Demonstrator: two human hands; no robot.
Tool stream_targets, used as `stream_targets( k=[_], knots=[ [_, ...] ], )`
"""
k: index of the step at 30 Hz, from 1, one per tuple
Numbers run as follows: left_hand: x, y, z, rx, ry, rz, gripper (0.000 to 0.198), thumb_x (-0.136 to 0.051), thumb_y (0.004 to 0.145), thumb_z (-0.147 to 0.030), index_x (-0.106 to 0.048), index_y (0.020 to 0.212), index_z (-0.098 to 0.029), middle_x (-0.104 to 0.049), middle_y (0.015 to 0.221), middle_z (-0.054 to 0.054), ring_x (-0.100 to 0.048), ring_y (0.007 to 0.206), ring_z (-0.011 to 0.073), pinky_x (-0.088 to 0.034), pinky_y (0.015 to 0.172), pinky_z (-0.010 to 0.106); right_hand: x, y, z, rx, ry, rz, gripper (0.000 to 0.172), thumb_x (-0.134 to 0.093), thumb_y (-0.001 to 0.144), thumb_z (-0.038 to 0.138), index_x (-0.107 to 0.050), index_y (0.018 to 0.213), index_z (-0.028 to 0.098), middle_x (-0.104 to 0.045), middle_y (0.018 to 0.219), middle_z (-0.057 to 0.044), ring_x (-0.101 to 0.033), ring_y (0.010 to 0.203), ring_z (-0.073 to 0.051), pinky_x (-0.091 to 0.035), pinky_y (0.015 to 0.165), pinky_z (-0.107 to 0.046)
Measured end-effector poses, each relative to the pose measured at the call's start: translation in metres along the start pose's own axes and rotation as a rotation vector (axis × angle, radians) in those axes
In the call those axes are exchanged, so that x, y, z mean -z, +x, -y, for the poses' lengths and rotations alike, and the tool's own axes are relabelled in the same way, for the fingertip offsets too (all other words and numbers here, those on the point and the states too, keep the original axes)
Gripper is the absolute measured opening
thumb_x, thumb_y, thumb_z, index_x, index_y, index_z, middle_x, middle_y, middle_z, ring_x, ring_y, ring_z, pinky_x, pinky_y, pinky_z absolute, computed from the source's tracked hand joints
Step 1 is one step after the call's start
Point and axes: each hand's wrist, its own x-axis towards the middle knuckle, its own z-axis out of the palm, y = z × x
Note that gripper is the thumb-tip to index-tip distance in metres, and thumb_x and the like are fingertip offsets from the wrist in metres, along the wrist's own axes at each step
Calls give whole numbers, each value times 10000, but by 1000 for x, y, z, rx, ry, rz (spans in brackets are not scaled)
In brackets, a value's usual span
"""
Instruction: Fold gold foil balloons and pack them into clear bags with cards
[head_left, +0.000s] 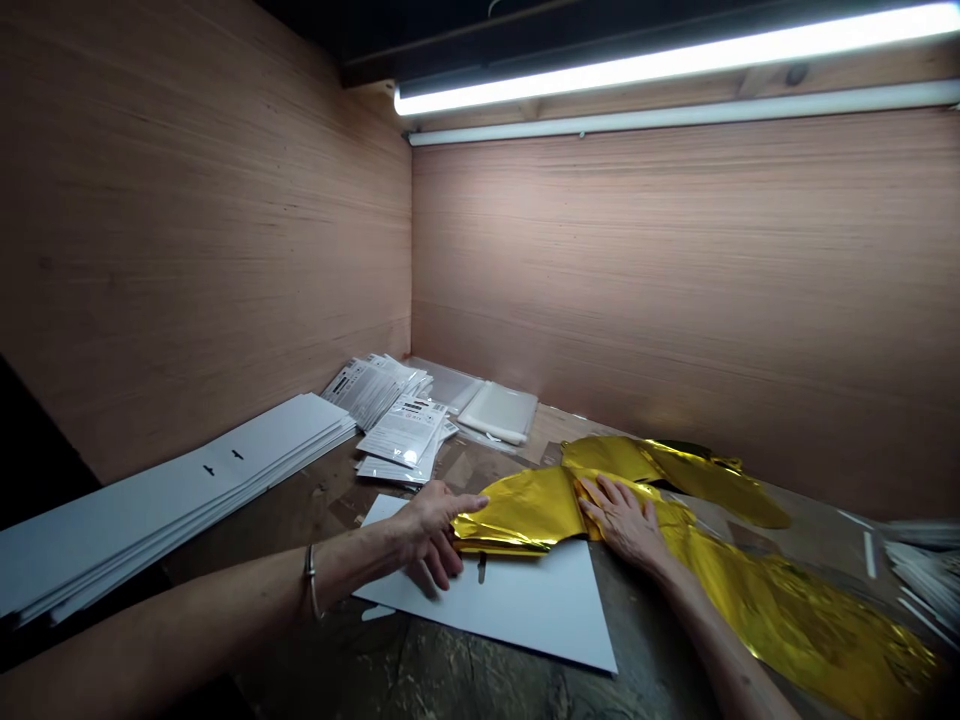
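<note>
A flat, shiny gold foil balloon lies partly folded over a white card with a small slot in it. My left hand grips the foil's left end, thumb on top and the other fingers lower down beside the card. On the foil's middle rests my right hand, palm down with its fingers stretched out. From under it, a long wrinkled stretch of the gold foil runs to the right front. More gold foil lies behind my right hand; whether it is the same piece I cannot tell.
Long white cards are stacked at the left. Behind them sit printed packets in clear sleeves and a pile of clear plastic bags. Further white items stand at the right edge. Wooden panels enclose the table under a lit tube.
</note>
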Motion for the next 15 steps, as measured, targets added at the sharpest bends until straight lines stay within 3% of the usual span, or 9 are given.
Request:
stream_targets(
  k=[4, 8, 12, 15],
  knots=[
    [-11, -8, 8, 31, -177, -78, 481, -516, 640, -409, -236, 960, -184, -548, 564, 26, -524, 369, 188, -442, 395, 417, 4, -1, 3, -5, 3, 8, 347, -268, 793, 338, -404, 1103, 416, -223, 1321, 41, -139, 1185, -291, -126, 833, -610],
    [-18, -3, 10, -19, -281, -117, 255, -515, 634, -156, -340, 819, -163, -512, 536, -6, -526, 396, 165, -457, 398, 404, 9, -2, 4, -12, 8, 19, 354, -260, 793, 341, -411, 1108, 398, -236, 1316, 33, -153, 1182, -286, -115, 848, -598],
    [-20, -1, 7, -129, -379, -215, 212, -455, 591, 16, -344, 665, -148, -442, 495, -50, -519, 379, 124, -482, 423, 334, 12, -3, 5, -18, 16, 23, 355, -236, 799, 361, -411, 1104, 406, -236, 1314, 57, -140, 1189, -273, -101, 869, -580],
    [-19, -5, 7, -182, -395, -249, 267, -425, 573, 71, -320, 676, -152, -422, 507, -69, -513, 363, 95, -462, 400, 242, 13, -4, 6, -24, 23, 20, 362, -214, 803, 364, -407, 1107, 406, -237, 1314, 59, -148, 1187, -270, -113, 867, -579]
  ],
)
